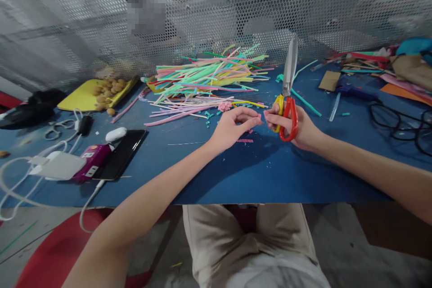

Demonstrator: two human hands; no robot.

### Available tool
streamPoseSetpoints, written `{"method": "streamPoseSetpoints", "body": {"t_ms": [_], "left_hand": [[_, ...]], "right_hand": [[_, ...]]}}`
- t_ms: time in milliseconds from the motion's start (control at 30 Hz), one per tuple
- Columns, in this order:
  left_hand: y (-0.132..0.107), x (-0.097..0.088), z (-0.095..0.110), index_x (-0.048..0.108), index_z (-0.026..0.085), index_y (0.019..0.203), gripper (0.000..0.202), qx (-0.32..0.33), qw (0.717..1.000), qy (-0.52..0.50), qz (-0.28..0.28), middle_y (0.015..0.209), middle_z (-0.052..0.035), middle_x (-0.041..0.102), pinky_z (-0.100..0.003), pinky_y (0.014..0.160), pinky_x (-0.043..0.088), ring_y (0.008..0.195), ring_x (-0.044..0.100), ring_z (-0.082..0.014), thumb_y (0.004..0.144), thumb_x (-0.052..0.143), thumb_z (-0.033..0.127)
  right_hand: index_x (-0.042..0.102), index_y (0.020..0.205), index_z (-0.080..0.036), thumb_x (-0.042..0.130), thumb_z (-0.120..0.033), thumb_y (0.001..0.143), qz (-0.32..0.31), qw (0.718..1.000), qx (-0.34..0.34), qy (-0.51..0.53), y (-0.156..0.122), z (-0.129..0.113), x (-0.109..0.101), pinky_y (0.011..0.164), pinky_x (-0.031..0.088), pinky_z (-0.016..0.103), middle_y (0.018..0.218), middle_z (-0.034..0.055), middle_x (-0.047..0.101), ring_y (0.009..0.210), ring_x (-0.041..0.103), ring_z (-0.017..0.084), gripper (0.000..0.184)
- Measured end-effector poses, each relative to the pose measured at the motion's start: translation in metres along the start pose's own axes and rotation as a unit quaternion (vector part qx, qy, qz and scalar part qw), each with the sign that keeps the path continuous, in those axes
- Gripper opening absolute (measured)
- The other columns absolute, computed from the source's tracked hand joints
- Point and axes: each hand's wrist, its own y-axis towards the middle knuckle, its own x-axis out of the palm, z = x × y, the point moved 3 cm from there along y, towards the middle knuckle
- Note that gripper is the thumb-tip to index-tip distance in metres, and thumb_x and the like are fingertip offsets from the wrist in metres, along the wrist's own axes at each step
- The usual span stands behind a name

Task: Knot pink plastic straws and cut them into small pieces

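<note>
My left hand (231, 127) is closed in a pinch on a small pink piece (259, 117) at its fingertips. Close by on the right, my right hand (305, 131) holds a pair of scissors (289, 69) with red and yellow handles, blades pointing up and away. Its thumb and finger also pinch a bit of pink, just apart from the left fingertips. A pink bunched piece (225, 106) lies beyond my left hand. Short pink bits (245, 141) and teal bits (208, 119) are scattered on the blue table (202, 175) around the hands.
Behind the hands lies a pile of coloured pipe cleaners (209, 74). To the left are a phone (126, 155), white charging cables, a purple power strip (92, 162) and a yellow tray (79, 96) with brown round items. A glue gun (357, 90) and black cord lie right. Perforated metal stands behind.
</note>
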Motion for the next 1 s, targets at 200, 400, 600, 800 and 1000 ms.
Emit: {"method": "streamPoseSetpoints", "body": {"t_ms": [200,400,600,800,1000], "left_hand": [[0.003,0.004,-0.005,0.068,0.015,0.103,0.041,0.006,1.0,-0.01,-0.023,0.09,-0.0063,0.073,-0.026,0.073,0.052,0.079,0.067,-0.0141,0.081,0.076,0.048],[0.002,0.007,-0.008,0.07,0.015,0.102,0.037,0.017,0.998,-0.035,-0.042,0.089,-0.005,0.072,-0.025,0.073,0.051,0.075,0.063,-0.0116,0.082,0.077,0.046],[0.001,0.005,-0.015,0.075,0.017,0.1,0.038,-0.024,0.997,-0.056,-0.039,0.08,-0.0028,0.069,-0.022,0.06,0.047,0.067,0.057,-0.0102,0.079,0.078,0.048],[0.0,0.004,-0.014,0.075,0.019,0.099,0.038,-0.031,0.998,-0.041,-0.034,0.079,-0.0021,0.067,-0.021,0.054,0.042,0.063,0.052,-0.0091,0.08,0.077,0.052],[0.0,0.005,-0.006,0.069,0.017,0.092,0.037,-0.013,0.999,0.008,-0.046,0.077,-0.0017,0.064,-0.022,0.059,0.045,0.065,0.054,-0.0098,0.086,0.069,0.053]], "right_hand": [[0.056,0.085,-0.024,0.088,-0.038,0.068,-0.007,0.999,0.015,0.038,-0.002,0.005,0.0,0.053,0.045,0.029,0.082,-0.0022,0.063,0.058,0.052,0.01,0.039],[0.06,0.084,-0.023,0.087,-0.039,0.071,-0.019,0.999,0.023,0.021,-0.006,0.007,0.0,0.054,0.045,0.029,0.075,-0.0015,0.061,0.06,0.053,0.012,0.034],[0.058,0.081,-0.023,0.09,-0.038,0.066,-0.032,0.999,0.024,0.033,-0.004,0.01,0.001,0.055,0.046,0.029,0.08,-0.0027,0.061,0.061,0.052,0.011,0.038],[0.058,0.082,-0.023,0.088,-0.037,0.068,-0.038,0.999,0.002,0.028,-0.004,0.009,0.003,0.056,0.045,0.028,0.08,-0.0031,0.061,0.061,0.051,0.01,0.036],[0.058,0.081,-0.023,0.085,-0.038,0.072,-0.022,0.999,-0.037,-0.003,-0.003,0.005,0.003,0.054,0.043,0.028,0.079,-0.0026,0.062,0.059,0.052,0.01,0.032]]}}
